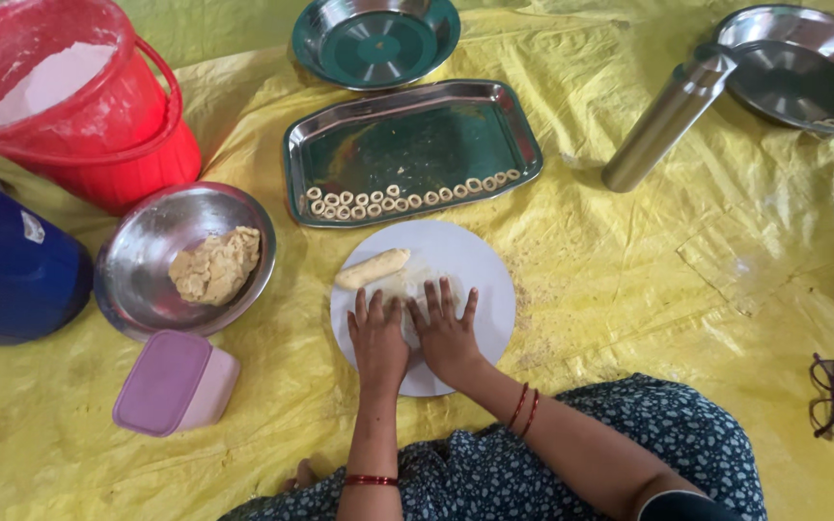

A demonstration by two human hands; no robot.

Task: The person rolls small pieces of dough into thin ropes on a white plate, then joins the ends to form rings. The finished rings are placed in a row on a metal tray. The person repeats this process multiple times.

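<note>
A pale, flattened piece of dough (415, 289) lies pressed under both palms, its soft edge showing just beyond the fingertips. A second piece, a short tan dough roll (372, 269), lies on its side just past the left fingertips, apart from them. Both rest on a round white plate (480, 280) beneath the hands.

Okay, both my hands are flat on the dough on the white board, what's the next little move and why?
Probably roll both palms forward. The left hand and right hand lie flat, side by side, on a dough piece that looks thicker than the finished roll lying beside it on the white board, so it likely needs thinning into a rope.
</note>
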